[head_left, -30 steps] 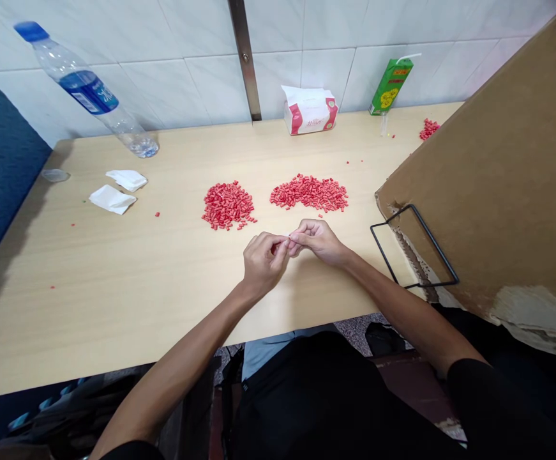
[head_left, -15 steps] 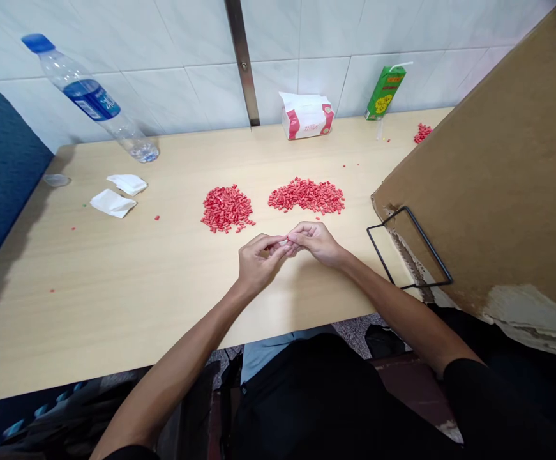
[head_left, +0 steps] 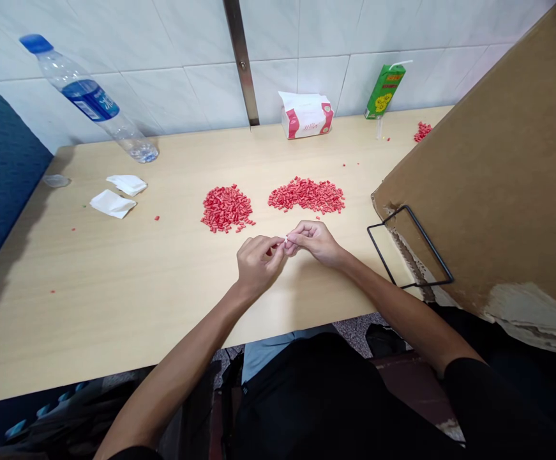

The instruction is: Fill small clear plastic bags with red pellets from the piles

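My left hand and my right hand meet fingertip to fingertip just above the table, in front of two piles of small red cylindrical pieces. Both hands are closed in a pinch. Between the touching tips shows a tiny pale bit, too small to name. A spot of red, like a small red piece, is visible inside the curled fingers of my left hand. The left pile is roundish. The right pile is longer and curved, lying just beyond my right hand.
A tissue pack, a green drink carton and a leaning plastic bottle stand along the tiled wall. Folded tissues lie at left. A large brown board with a black wire handle blocks the right side.
My left hand has shifted slightly left and its fingers have curled in a little. The red speck at the fingertips now looks pale. The piles are unchanged.
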Demonstrator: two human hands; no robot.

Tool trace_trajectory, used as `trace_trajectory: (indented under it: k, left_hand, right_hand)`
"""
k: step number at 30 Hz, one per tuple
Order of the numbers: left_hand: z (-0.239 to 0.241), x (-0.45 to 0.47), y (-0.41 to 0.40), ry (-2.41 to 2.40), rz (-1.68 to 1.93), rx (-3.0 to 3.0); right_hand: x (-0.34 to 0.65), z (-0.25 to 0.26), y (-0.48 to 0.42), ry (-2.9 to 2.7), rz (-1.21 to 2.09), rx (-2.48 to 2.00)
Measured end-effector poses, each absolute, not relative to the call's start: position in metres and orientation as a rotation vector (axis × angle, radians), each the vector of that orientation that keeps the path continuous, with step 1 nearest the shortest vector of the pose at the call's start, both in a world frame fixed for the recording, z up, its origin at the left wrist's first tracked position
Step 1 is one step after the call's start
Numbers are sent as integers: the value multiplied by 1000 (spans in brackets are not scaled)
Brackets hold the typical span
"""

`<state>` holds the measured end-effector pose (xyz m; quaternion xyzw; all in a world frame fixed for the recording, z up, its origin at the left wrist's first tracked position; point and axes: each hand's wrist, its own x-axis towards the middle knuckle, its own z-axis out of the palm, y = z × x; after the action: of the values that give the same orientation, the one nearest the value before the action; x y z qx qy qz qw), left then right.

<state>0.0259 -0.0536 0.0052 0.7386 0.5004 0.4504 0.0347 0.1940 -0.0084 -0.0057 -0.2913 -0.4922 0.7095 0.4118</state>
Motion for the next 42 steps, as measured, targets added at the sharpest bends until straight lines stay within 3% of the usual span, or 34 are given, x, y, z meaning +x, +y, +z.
trace_trajectory:
  k: [23, 42]
  left_hand:
    - [7, 24, -52, 1463, 1324, 2173]
    - [8, 20, -51, 1385, 1226, 1736]
  right_hand:
    - [192, -8, -9, -1247, 1755, -718]
    - [195, -9, -7, -1293, 1785, -697]
